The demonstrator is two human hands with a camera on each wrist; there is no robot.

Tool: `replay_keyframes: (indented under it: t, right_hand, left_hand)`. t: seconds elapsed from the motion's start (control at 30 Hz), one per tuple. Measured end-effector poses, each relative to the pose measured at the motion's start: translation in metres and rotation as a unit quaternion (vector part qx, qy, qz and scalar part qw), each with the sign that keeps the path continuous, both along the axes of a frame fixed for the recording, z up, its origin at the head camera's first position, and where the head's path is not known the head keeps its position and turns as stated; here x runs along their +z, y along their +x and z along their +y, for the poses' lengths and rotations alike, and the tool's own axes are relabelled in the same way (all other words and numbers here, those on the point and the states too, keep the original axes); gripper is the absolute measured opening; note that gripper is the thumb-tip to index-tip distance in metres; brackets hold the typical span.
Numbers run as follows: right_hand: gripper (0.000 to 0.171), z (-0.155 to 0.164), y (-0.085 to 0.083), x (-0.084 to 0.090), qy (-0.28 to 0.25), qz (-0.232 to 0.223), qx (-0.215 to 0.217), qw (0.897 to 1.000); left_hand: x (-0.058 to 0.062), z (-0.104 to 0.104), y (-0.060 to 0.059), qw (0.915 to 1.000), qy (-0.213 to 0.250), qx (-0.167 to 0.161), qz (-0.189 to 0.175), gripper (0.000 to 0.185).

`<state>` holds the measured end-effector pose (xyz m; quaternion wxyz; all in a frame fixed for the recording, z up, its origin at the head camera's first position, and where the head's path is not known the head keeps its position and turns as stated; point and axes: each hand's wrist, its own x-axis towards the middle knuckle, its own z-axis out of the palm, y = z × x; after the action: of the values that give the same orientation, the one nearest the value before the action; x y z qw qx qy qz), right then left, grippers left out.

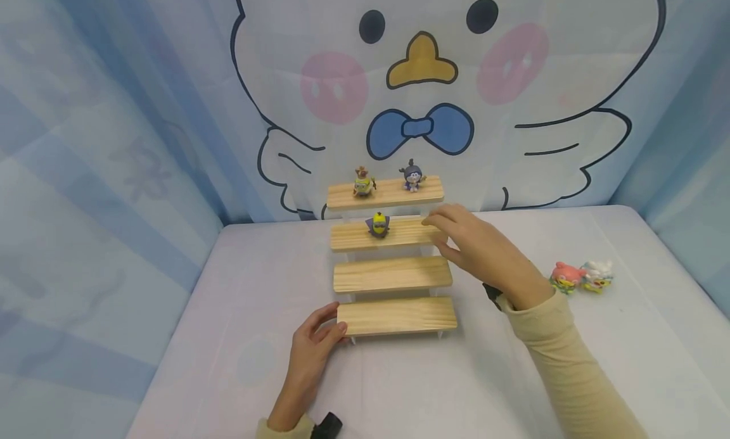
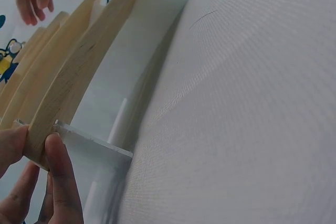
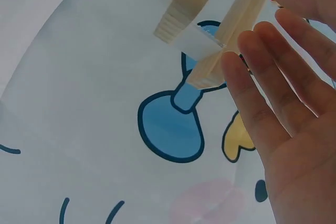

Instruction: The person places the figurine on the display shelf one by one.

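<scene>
A stepped display stand with four pale wooden shelves rises in the middle of the table. My left hand (image 1: 312, 353) pinches the left end of its lowest shelf (image 1: 399, 317), thumb and fingertips on opposite faces in the left wrist view. My right hand (image 1: 485, 249) is at the right end of the second shelf from the top (image 1: 353, 237), fingers loosely extended. Nothing shows in its grasp. A yellow figurine with a dark cape (image 1: 379, 225) stands on that shelf. The top shelf carries a crowned yellow figurine (image 1: 362, 182) and a purple-grey figurine (image 1: 412, 177).
Right of the stand, a pink-topped figurine (image 1: 566, 277) and a white-topped one (image 1: 597, 275) sit side by side on the white tablecloth (image 1: 251, 287). Behind the stand hangs a curtain (image 1: 570, 59) printed with a cartoon bird.
</scene>
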<state>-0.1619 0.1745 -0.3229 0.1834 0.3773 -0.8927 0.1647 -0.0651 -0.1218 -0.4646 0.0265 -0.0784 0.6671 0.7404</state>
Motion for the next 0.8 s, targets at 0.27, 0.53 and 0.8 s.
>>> replay_keyframes:
  t: [0.27,0.53,0.8]
  right_hand:
    - [0.031,0.017,0.002,-0.008,0.010,-0.015,-0.020,1.000]
    - [0.035,0.032,0.006,-0.014,0.038,-0.053,-0.064,0.996]
    - [0.035,0.047,0.006,-0.023,0.061,-0.102,-0.105,0.987]
  left_hand:
    - [-0.002,0.000,0.000,1.0000,0.000,0.001,0.007,0.054]
    - [-0.003,-0.001,0.000,1.0000,0.000,-0.001,0.008,0.055]
    - [-0.004,-0.001,0.000,1.0000,0.003,0.002,-0.001,0.053]
